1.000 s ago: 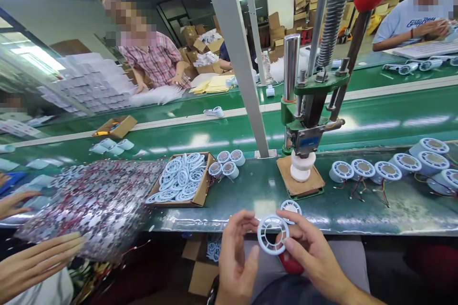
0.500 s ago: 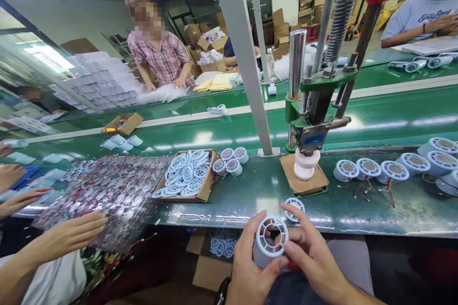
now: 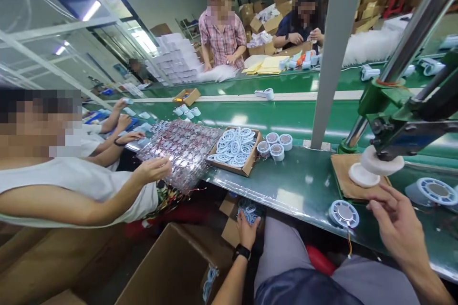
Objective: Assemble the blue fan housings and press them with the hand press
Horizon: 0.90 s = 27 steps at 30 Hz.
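Observation:
Below the bench edge, my left hand (image 3: 246, 231), wearing a black wrist band, reaches into a cardboard box of light-blue plastic rings (image 3: 248, 207). Its fingers are apart at the rings, their tips partly hidden. My right hand (image 3: 402, 221) hovers by the press base with loosely curled, parted fingers and nothing between them. Left of it, a light-blue round fan housing (image 3: 344, 213) with a grey centre lies on the bench edge, its wires hanging down. Behind the fingers are the press's white pad (image 3: 382, 161) and the white round seat (image 3: 364, 175) on a brown board.
A carton of blue rings (image 3: 234, 147) stands on the bench beside several blue housings (image 3: 277, 145). A bubble-wrap sheet with wired parts (image 3: 186, 147) lies farther left, near a co-worker's hand (image 3: 155, 169). Another housing (image 3: 431, 191) sits right. A metal post (image 3: 336, 57) rises behind the bench.
Both hands have parted and no longer hold the blue housing. My left hand has gone down left into the ring box; my right is beside the press. The view has swung left.

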Each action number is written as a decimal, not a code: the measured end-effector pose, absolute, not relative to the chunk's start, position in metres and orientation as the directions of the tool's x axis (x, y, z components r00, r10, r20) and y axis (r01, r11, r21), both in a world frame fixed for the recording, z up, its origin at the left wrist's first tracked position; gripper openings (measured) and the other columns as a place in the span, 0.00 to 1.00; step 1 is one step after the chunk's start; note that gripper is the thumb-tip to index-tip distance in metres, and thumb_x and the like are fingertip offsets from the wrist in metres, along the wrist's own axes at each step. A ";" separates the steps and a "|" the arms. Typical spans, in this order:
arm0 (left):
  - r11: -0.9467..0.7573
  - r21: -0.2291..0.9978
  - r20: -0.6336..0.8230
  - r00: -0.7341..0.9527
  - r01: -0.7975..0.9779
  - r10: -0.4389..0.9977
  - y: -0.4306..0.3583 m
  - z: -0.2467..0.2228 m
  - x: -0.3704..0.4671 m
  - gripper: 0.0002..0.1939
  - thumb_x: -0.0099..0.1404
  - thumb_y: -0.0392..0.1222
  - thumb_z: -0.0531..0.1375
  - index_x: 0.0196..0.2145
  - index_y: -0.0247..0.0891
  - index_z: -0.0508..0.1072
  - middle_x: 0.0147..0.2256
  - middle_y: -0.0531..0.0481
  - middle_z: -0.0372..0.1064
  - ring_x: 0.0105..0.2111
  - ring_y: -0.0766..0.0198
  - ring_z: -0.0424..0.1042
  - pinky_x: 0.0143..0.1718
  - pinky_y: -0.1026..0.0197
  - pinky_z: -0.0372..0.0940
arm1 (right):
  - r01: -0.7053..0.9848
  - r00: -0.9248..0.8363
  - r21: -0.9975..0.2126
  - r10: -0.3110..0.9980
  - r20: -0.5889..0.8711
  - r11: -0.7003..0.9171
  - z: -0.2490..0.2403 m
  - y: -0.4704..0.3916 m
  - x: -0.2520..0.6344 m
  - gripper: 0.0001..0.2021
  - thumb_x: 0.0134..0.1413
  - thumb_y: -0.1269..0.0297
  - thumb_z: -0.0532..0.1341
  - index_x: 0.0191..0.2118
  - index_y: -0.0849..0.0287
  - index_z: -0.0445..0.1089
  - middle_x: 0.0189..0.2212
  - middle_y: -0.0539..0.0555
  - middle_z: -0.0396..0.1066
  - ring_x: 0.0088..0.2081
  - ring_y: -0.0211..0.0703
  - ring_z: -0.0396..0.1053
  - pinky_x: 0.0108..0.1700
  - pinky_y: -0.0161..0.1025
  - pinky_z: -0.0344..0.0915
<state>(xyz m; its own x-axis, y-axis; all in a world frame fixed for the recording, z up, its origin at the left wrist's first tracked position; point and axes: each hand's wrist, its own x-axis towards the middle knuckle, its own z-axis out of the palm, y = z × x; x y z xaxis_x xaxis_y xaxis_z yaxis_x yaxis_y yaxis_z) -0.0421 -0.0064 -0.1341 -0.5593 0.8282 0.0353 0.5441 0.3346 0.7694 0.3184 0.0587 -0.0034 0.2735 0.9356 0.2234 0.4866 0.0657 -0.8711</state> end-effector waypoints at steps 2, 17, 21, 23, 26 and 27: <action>0.293 0.756 0.149 -0.589 0.586 0.794 0.000 -0.128 -0.050 0.34 0.62 0.61 0.55 0.54 0.30 0.67 0.48 0.28 0.68 0.54 0.36 0.68 0.53 0.35 0.63 | 0.568 0.194 -0.811 0.935 0.295 0.138 -0.013 0.061 0.309 0.24 0.60 0.46 0.55 0.55 0.57 0.64 0.38 0.57 0.77 0.34 0.49 0.74 0.41 0.47 0.73; 0.074 0.516 0.321 -0.273 0.853 0.907 0.200 0.065 -0.128 0.12 0.60 0.48 0.66 0.29 0.37 0.73 0.35 0.45 0.75 0.44 0.52 0.73 0.52 0.46 0.65 | 0.711 -0.186 -0.506 0.824 0.535 0.489 -0.035 0.046 0.288 0.19 0.68 0.57 0.50 0.59 0.55 0.62 0.54 0.61 0.68 0.53 0.53 0.70 0.51 0.48 0.70; 0.089 0.547 0.314 -0.303 0.832 0.900 0.197 0.076 -0.129 0.10 0.63 0.44 0.62 0.28 0.37 0.70 0.39 0.44 0.75 0.44 0.54 0.73 0.50 0.46 0.67 | 0.698 -0.086 -0.564 0.833 0.546 0.442 -0.037 0.033 0.306 0.18 0.67 0.58 0.51 0.58 0.56 0.63 0.52 0.60 0.69 0.51 0.51 0.72 0.49 0.46 0.71; 0.061 0.584 0.337 -0.309 0.810 0.889 0.181 0.082 -0.123 0.08 0.62 0.42 0.59 0.28 0.38 0.68 0.45 0.37 0.74 0.48 0.51 0.73 0.48 0.48 0.69 | 0.677 -0.021 -0.596 0.820 0.571 0.432 -0.033 0.028 0.313 0.17 0.66 0.59 0.53 0.57 0.57 0.64 0.51 0.60 0.70 0.49 0.51 0.72 0.49 0.45 0.70; -0.048 0.631 0.360 -0.237 0.774 0.902 0.141 0.085 -0.088 0.05 0.62 0.41 0.57 0.30 0.39 0.65 0.54 0.34 0.70 0.52 0.51 0.72 0.48 0.51 0.71 | 0.583 0.062 -0.673 0.802 0.594 0.454 -0.017 0.019 0.307 0.14 0.63 0.61 0.58 0.53 0.55 0.68 0.48 0.59 0.72 0.48 0.50 0.72 0.51 0.44 0.69; -0.102 0.640 0.360 -0.180 0.762 0.916 0.125 0.083 -0.069 0.05 0.61 0.41 0.59 0.30 0.40 0.65 0.55 0.36 0.70 0.53 0.51 0.73 0.49 0.51 0.70 | 0.512 0.068 -0.727 0.823 0.565 0.457 -0.009 0.017 0.300 0.13 0.63 0.62 0.59 0.52 0.54 0.69 0.46 0.58 0.73 0.47 0.48 0.73 0.50 0.42 0.69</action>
<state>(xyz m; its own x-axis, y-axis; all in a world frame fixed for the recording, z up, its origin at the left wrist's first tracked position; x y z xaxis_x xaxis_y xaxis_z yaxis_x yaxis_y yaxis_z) -0.0692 0.1247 0.0829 -0.1801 0.9155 0.3597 0.7617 -0.1017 0.6399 0.3002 0.0167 -0.0090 0.0678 0.8225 0.5647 0.5125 0.4569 -0.7270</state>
